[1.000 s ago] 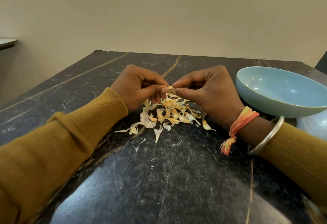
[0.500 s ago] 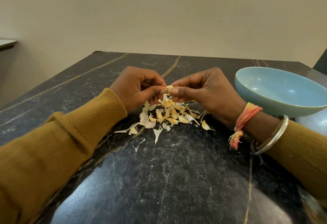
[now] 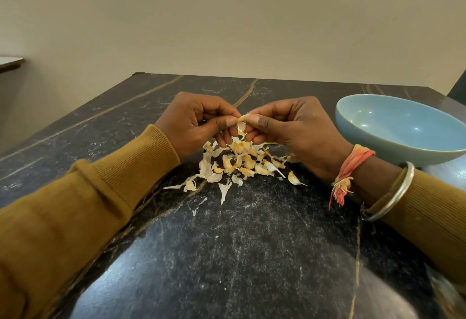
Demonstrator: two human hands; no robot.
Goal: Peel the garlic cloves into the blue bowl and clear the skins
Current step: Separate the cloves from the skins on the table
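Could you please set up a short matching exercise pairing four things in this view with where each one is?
Things:
1. garlic clove
2. blue bowl
3. pile of skins and cloves
4. silver bangle

Places:
A. on the right wrist
B. on the table below the hands
C. pinched between the fingertips of the left hand and the right hand
D. on the table at the right, nothing visible inside

Pairs: 1-C, 2-D, 3-B, 4-A
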